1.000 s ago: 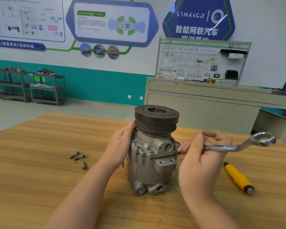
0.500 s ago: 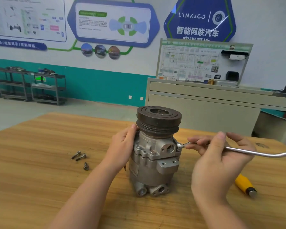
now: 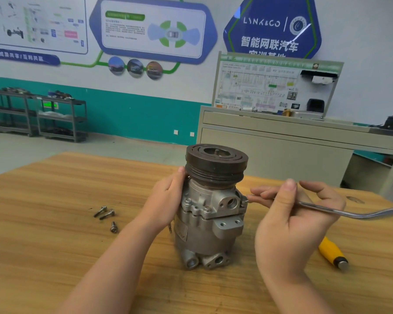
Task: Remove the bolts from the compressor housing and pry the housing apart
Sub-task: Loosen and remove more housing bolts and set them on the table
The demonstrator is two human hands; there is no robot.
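Wrench (image 3: 340, 211) swung rightward, right hand (image 3: 290, 223) gripping it, left hand (image 3: 166, 205) cupping compressor (image 3: 209, 214)

I see grey compressor housing (image 3: 207, 225) upright on the table, dark pulley (image 3: 216, 164) on top. Three removed bolts (image 3: 107, 215) lie loose to its left.
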